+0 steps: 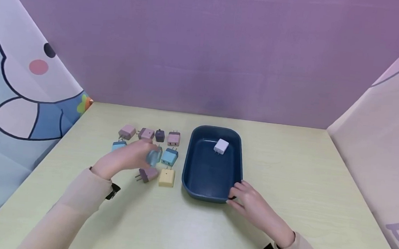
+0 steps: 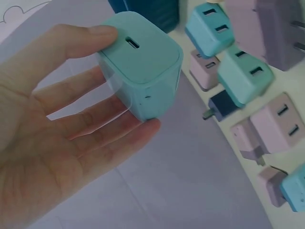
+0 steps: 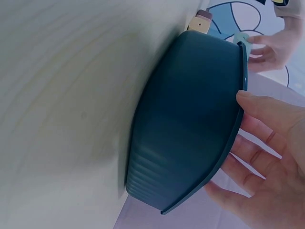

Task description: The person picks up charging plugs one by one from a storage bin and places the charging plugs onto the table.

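A mint-green charger plug [image 2: 140, 57] with one slot in its top face is pinched between the thumb and fingertips of my left hand [image 1: 128, 158]. In the head view it hangs over the group of plugs left of the dark blue bin [image 1: 208, 197]. My right hand [image 1: 254, 205] grips the bin at its near right corner; in the right wrist view the thumb [image 3: 267, 109] lies at the rim, fingers curled around it. Inside the bin rests one white plug [image 1: 221, 146]. Part of the held plug is hidden by the left hand in the head view.
Near the left hand lie a blue plug [image 1: 170, 157], a yellow plug [image 1: 166, 178], a purple plug [image 1: 148, 174], a small dark plug [image 1: 160, 135] and several pinkish ones, including a pink plug [image 1: 174, 139]. A purple backdrop [image 1: 212, 55] stands behind the table [image 1: 287, 166].
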Demonstrator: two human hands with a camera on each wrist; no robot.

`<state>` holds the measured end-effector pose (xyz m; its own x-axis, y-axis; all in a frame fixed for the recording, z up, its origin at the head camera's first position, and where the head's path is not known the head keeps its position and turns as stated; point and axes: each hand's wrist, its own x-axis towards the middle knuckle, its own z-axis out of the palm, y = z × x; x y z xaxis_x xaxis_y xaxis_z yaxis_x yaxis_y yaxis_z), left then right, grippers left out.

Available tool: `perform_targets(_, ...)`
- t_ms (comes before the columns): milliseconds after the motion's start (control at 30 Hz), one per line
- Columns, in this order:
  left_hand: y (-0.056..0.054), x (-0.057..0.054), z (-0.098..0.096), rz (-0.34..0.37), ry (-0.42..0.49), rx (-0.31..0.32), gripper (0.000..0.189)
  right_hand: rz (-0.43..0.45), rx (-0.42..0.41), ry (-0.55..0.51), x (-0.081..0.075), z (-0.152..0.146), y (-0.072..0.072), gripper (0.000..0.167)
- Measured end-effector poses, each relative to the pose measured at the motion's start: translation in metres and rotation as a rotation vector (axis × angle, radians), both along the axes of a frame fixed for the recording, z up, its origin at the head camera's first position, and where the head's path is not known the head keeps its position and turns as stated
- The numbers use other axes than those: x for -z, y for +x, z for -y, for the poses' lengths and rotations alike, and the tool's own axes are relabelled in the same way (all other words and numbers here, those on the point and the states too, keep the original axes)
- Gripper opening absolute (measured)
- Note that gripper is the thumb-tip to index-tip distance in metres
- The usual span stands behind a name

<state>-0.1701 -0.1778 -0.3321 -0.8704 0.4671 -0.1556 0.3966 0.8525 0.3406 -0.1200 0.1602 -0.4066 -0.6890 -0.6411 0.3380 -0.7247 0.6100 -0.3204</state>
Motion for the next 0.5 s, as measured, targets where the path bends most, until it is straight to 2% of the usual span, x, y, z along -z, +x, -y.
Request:
perform_targets(300, 0.004, 0.005, 0.016, 0.013, 0.000, -0.056, 0.047, -0.007, -0.001, -0.001, 0.001, 0.000, 0.000, 0.011)
perform_targets(500, 0.005, 0.007, 0.025, -0.005, -0.026, -0.028, 0.045, -0.016, -0.007, -0.007, 0.001, 0.000, 0.000, 0.011)
